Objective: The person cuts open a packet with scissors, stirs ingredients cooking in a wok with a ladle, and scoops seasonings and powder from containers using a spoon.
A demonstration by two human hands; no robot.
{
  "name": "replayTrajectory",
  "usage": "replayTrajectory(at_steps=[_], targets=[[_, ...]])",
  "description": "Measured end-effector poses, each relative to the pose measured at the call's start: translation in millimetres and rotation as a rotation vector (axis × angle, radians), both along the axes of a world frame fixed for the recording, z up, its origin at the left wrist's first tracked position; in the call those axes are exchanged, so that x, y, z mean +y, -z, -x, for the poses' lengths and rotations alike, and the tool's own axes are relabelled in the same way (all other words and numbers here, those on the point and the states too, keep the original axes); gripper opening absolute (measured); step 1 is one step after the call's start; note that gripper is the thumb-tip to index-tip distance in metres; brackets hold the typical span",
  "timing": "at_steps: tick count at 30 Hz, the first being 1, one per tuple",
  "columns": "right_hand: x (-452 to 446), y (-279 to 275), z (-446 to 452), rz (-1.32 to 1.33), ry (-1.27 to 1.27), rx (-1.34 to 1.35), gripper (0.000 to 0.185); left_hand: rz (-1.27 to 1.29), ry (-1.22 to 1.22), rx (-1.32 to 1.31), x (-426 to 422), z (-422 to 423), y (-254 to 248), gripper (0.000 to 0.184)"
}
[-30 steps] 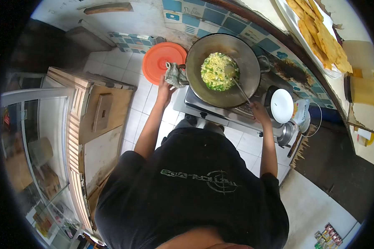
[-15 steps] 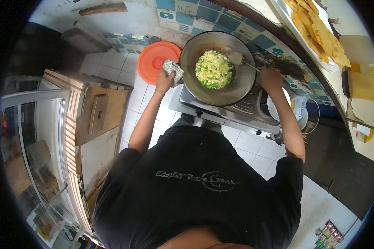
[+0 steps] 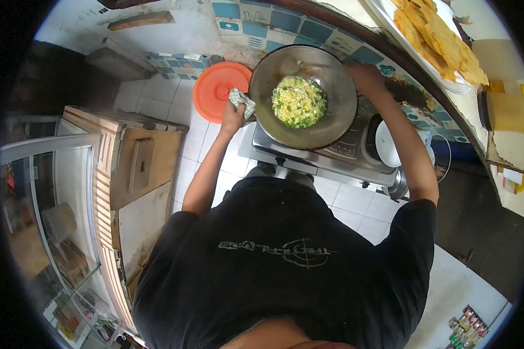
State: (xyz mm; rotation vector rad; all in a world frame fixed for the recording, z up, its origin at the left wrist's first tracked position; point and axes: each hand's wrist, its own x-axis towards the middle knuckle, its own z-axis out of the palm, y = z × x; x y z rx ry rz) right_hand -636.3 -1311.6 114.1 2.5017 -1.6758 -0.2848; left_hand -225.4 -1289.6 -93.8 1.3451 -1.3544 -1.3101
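A large metal wok (image 3: 340, 110) sits on the stove (image 3: 343, 142), with a mound of yellow egg-like food and chopped green pieces (image 3: 300, 102) in it. My left hand (image 3: 233, 118) is closed on a folded checked cloth (image 3: 242, 104) at the wok's left handle. My right hand (image 3: 364, 80) is closed at the wok's upper right rim, around the handle end of the ladle. The ladle's head is faint against the wok's far inner wall, and most of its handle is hard to make out.
An orange lid (image 3: 218, 93) lies left of the wok. A white bowl (image 3: 387, 145) stands on the stove's right side, partly behind my right forearm. Upper right, a shelf holds a tray of flat fried pieces (image 3: 439, 41). A wooden cabinet (image 3: 151, 160) stands at the left.
My right hand has moved up and right from the wok's front right, taking the ladle out of the food toward the far wall. My left hand has closed on the cloth at the wok handle.
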Motion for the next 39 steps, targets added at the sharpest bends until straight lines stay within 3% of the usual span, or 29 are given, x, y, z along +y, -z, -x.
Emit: replayTrajectory(at_steps=[2,4,10,13,15,18,23,27,28,31,34,36,39], targets=[[1.0,11.1,-2.6,-0.068,-0.027,0.012,0.025,0.002,-0.029,-0.055,5.9,2.5,-18.8,0.037],[17.7,-15.7,-21.4,-0.184,-0.037,0.053,0.021,-0.016,-0.019,-0.082,7.9,3.2,-24.3,0.035],[40.8,-83.8,-28.6,-0.194,0.326,0.120,0.020,-0.004,-0.032,-0.058,-0.5,-2.3,4.9,0.034],[37.4,-63.0,-16.9,-0.182,0.360,0.190,0.019,-0.042,-0.076,-0.086,1.3,-0.3,-9.7,0.039],[42.9,-24.8,-5.6,-0.270,0.402,0.048,0.017,-0.094,-0.102,-0.074,9.7,3.2,-41.8,0.042],[60.0,23.9,-0.4,-0.397,0.339,-0.083,0.013,-0.148,-0.050,-0.022,5.3,0.1,-41.7,0.044],[90.8,-65.3,-35.8,-0.239,0.372,-0.025,0.014,-0.141,-0.009,-0.073,0.6,-9.3,-11.1,0.043],[70.7,-90.1,-35.6,-0.303,0.419,0.119,0.015,-0.148,-0.018,-0.037,-1.3,-6.3,-13.1,0.042],[67.6,-83.2,-34.0,-0.255,0.423,0.085,0.018,-0.150,-0.013,-0.006,-1.7,-5.3,-14.1,0.041],[54.3,-43.2,-29.3,-0.454,0.481,0.009,0.020,-0.163,-0.007,0.026,0.9,-3.1,-24.7,0.040],[70.0,13.4,-26.9,-0.481,0.559,-0.258,0.022,-0.145,0.015,-0.016,-1.1,-5.6,-15.2,0.041],[94.6,43.4,-23.4,-0.459,0.470,-0.454,0.020,-0.135,0.008,-0.032,2.6,0.3,-38.4,0.042],[130.4,14.7,-60.1,-0.311,0.530,-0.345,0.019,-0.148,0.012,-0.095,-0.4,-4.6,-21.7,0.042]])
